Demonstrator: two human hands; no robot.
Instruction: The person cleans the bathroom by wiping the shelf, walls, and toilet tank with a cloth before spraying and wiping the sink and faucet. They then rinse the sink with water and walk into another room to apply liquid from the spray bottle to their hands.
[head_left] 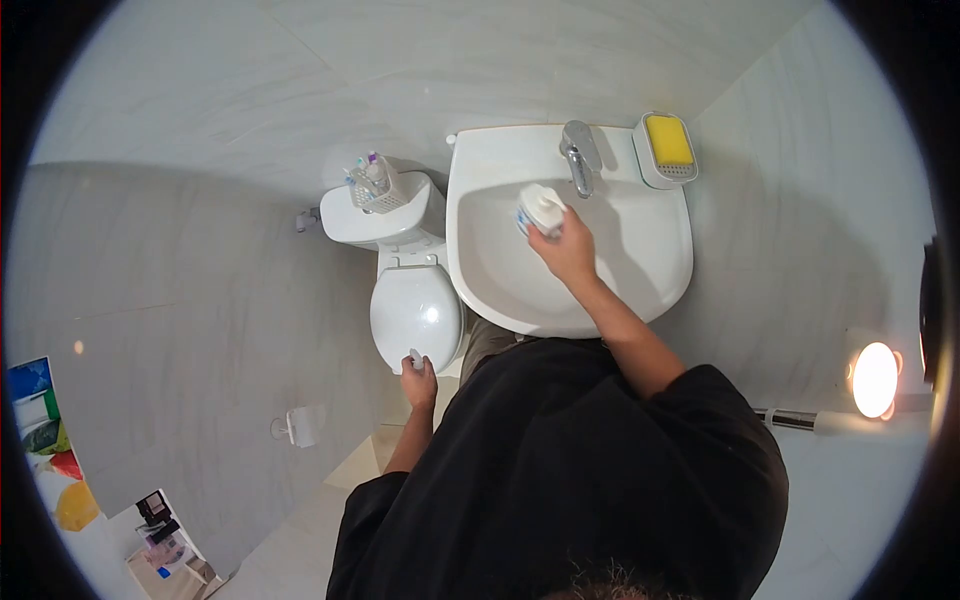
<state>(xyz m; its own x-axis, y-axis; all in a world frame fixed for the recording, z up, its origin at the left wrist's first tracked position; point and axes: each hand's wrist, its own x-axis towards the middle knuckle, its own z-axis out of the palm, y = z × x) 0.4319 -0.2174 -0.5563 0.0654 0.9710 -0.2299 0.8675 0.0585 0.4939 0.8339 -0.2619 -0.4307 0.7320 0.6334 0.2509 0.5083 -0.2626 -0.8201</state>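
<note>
My right hand (570,250) is over the sink basin, its fingers wrapped around a white bottle (541,208) with blue print on its side. The bottle is seen from above, below and left of the chrome faucet (577,160). By the front edge of the toilet lid (415,310), my left hand (419,380) is closed on a small whitish object (416,357) whose kind is too small to make out.
The white sink (480,290) has a caddy (655,178) with a yellow sponge (669,139) at its right corner. A basket (380,192) of toothbrushes and tubes stands on the toilet tank (345,222). A paper holder (300,426) and a glowing lamp (875,380) are on the walls.
</note>
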